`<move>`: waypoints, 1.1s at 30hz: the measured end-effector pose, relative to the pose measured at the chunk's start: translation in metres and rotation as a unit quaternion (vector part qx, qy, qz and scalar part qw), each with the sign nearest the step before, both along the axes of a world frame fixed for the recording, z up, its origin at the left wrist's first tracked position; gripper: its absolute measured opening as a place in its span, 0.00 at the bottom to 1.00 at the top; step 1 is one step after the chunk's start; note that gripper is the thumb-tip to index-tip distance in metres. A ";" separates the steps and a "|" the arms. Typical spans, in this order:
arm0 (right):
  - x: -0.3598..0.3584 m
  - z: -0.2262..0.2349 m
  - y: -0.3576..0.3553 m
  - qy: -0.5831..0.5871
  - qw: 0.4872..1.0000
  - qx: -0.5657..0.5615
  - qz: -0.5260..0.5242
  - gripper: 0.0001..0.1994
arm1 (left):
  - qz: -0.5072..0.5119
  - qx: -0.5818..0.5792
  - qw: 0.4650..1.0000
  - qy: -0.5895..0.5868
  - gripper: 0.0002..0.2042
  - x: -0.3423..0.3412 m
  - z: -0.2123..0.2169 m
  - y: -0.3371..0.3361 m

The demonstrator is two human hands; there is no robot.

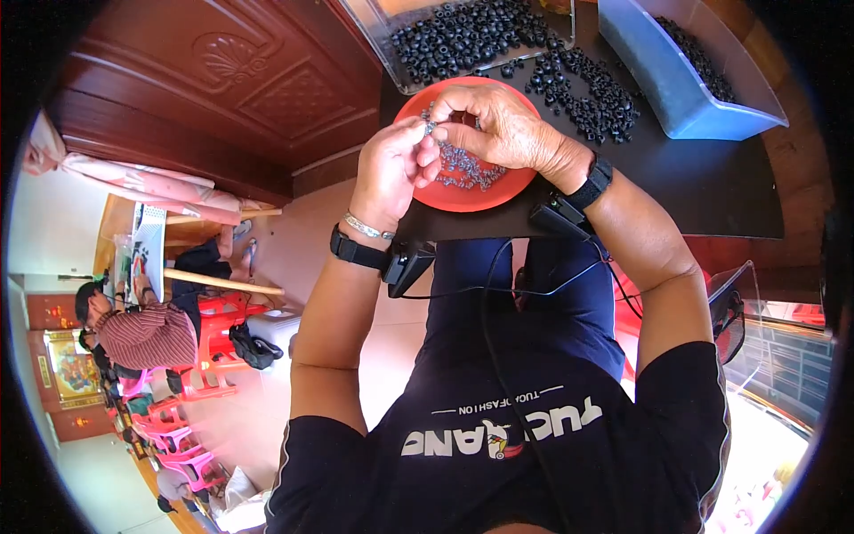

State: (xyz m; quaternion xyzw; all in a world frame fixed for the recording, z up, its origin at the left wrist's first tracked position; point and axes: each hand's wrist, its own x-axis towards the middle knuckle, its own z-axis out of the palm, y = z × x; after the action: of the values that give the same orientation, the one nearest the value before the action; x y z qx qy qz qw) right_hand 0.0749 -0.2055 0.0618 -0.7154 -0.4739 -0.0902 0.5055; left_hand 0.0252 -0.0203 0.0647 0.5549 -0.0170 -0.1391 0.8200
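Over a round red plate (473, 206), my two hands meet with fingertips together. My left hand (398, 165) is closed, pinching a small silvery metal piece (431, 129) between thumb and fingers. From the other side my right hand (511, 129) is closed too, thumb and forefinger bent onto the same piece. Its exact shape is too small to make out, and fingers partly cover it. Many tiny grey metal parts (464, 169) lie in the plate beneath my hands.
Small black round parts (583, 93) are spread on the dark table (685, 182) beyond the plate. A clear bin (405, 87) holds more of them. On the right stands a translucent blue bin (721, 125) with dark pieces. Other people (147, 338) sit at the far left.
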 end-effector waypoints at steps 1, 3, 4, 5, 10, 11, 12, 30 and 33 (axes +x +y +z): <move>-0.001 0.001 0.000 0.011 1.000 -0.003 -0.002 0.05 | 0.008 0.001 1.000 -0.006 0.10 0.000 0.000 -0.001; -0.002 0.005 -0.001 0.017 1.000 -0.015 -0.013 0.05 | 0.004 0.004 1.000 -0.020 0.10 0.000 -0.001 0.001; -0.002 0.007 -0.001 0.024 0.999 -0.026 -0.024 0.06 | 0.001 0.008 0.999 -0.033 0.10 0.000 -0.001 0.001; -0.003 0.009 -0.002 0.023 0.999 -0.026 -0.024 0.06 | 0.001 0.008 0.999 -0.034 0.10 0.000 0.000 0.001; -0.004 0.010 -0.004 0.003 0.997 -0.053 -0.049 0.06 | 0.042 0.121 0.988 -0.091 0.10 -0.002 0.003 0.000; -0.004 0.010 -0.004 0.003 0.997 -0.053 -0.048 0.06 | 0.042 0.121 0.988 -0.091 0.10 -0.002 0.002 0.000; -0.003 0.009 -0.004 0.009 0.998 -0.049 -0.049 0.06 | 0.032 0.131 0.986 -0.101 0.09 -0.001 0.001 -0.001; 0.004 0.007 -0.006 -0.005 0.997 -0.074 -0.023 0.08 | 0.032 0.186 0.979 -0.081 0.10 0.003 0.005 -0.007; 0.005 0.003 -0.004 -0.041 0.997 -0.060 -0.030 0.08 | 0.037 0.176 0.980 -0.083 0.10 0.003 0.006 -0.007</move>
State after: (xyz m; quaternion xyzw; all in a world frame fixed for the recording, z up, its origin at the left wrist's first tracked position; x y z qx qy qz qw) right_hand 0.0797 -0.2097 0.0653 -0.7539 -0.4770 -0.1058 0.4391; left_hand 0.0287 -0.0271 0.0702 0.7005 -0.0399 -0.0624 0.7098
